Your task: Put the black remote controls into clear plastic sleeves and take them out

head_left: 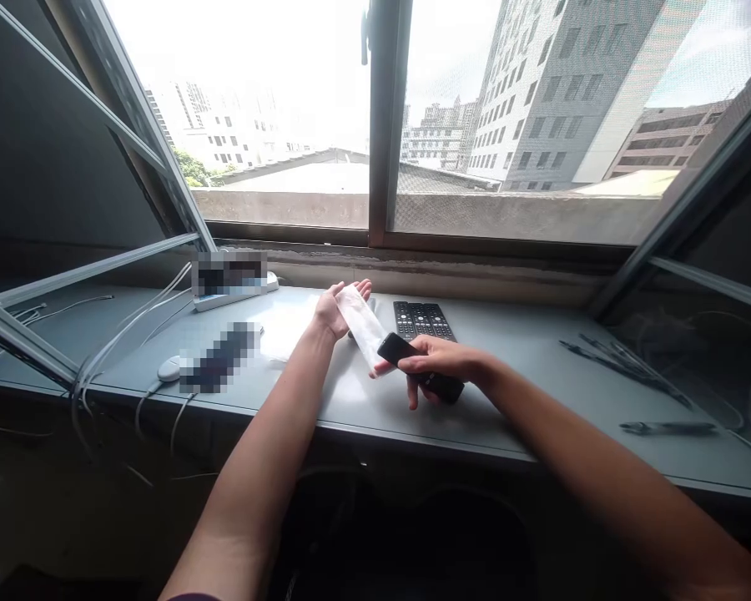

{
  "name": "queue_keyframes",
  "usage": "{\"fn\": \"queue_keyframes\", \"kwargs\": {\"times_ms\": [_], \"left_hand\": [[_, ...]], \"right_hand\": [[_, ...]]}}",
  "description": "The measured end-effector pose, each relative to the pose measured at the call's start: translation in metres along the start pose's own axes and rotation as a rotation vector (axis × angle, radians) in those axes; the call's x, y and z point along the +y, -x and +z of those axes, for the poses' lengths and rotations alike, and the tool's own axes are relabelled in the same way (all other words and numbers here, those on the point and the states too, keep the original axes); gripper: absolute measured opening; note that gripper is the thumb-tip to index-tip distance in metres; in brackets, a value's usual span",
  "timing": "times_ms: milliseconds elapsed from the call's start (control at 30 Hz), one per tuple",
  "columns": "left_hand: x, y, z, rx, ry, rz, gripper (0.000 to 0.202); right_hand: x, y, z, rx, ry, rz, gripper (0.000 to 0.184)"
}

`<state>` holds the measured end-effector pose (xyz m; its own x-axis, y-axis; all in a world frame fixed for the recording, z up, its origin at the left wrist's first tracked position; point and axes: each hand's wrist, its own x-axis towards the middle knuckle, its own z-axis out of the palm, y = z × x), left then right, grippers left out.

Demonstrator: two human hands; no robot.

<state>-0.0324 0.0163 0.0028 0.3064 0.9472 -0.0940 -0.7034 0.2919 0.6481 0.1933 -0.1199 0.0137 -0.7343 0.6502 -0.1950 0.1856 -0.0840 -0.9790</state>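
My left hand [330, 314] is turned palm up above the table, its fingers stretched out at the far end. A long white translucent sleeve [360, 321] lies across that palm, held there by the hand, and slants down toward the right. My right hand [435, 359] is closed around a black remote control [441, 384], thumb on top. Its front end overlaps the lower end of the sleeve, where a fingertip of the right hand also touches. Whether the remote is partly inside the sleeve, I cannot tell. Behind the right hand, several-buttoned black remotes [420, 319] lie side by side.
White sheets or sleeves [288, 330] lie left of my left arm. A power strip [238, 294], white cables [91, 367] and a round white charger [168, 369] sit at the left, beside a blurred-out item. Dark pen-like items [667, 428] lie right. Metal frames flank the grey table [531, 392].
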Motion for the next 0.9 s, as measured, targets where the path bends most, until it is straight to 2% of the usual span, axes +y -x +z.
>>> {"fn": "queue_keyframes", "kwargs": {"times_ms": [200, 300, 400, 500, 600, 733, 833, 900], "left_hand": [[-0.009, 0.006, 0.006, -0.109, -0.202, 0.003, 0.03], [-0.016, 0.006, 0.007, -0.168, -0.311, 0.032, 0.039], [-0.019, 0.006, 0.006, -0.091, -0.424, 0.096, 0.043], [-0.013, 0.005, 0.0, 0.038, -0.583, 0.241, 0.043], [0.011, 0.005, -0.015, 0.094, -0.746, 0.368, 0.049], [0.064, 0.008, -0.048, 0.148, -1.137, 0.492, 0.047], [0.098, 0.012, -0.076, 0.214, -1.508, 0.404, 0.042], [0.11, 0.015, -0.09, 0.272, -1.849, 0.387, 0.044]], "right_hand": [[0.011, -0.007, -0.006, 0.223, -0.039, -0.203, 0.08], [0.014, -0.008, -0.008, 0.248, -0.042, -0.235, 0.079], [0.015, -0.009, -0.009, 0.227, -0.059, -0.256, 0.073], [0.015, -0.01, -0.009, 0.183, -0.077, -0.291, 0.064], [0.016, -0.011, -0.009, 0.175, -0.081, -0.284, 0.058], [0.018, -0.013, -0.009, 0.178, -0.084, -0.236, 0.054], [0.018, -0.013, -0.009, 0.181, -0.08, -0.231, 0.055], [0.018, -0.013, -0.008, 0.196, -0.079, -0.239, 0.056]]}}
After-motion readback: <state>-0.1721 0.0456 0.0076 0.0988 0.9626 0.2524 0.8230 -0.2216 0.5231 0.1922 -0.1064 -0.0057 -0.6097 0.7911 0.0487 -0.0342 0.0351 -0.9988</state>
